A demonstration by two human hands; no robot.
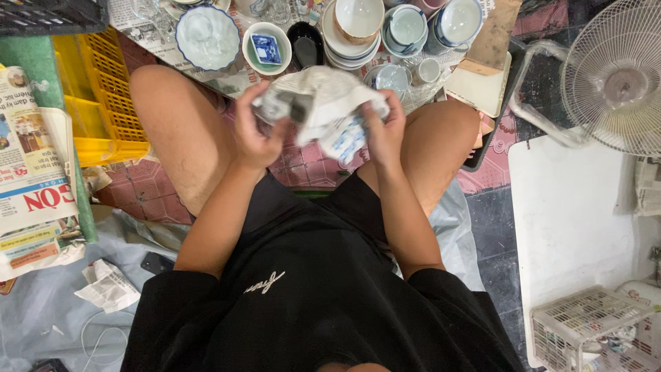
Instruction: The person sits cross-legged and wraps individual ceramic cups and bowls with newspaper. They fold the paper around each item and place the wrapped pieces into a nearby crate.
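Observation:
I sit on the floor in black clothes with both knees spread. Between them my left hand (pixel 253 131) and my right hand (pixel 383 132) grip a bundle of crumpled newspaper (pixel 318 103) from either side. A bit of blue-and-white ceramic (pixel 346 140) shows at the bundle's lower right, by my right hand. Just beyond the bundle lie several ceramic bowls and cups (pixel 358 27) on spread newspaper, among them a wide blue-rimmed bowl (pixel 206 36) and a small bowl holding a blue square dish (pixel 266 48).
A yellow plastic crate (pixel 110 103) stands at the left beside a stack of newspapers (pixel 31 165). A white fan (pixel 613 76) stands at the right above a white board (pixel 571 220). A white wire basket (pixel 585 331) sits at the bottom right. A phone (pixel 157 263) lies by my left side.

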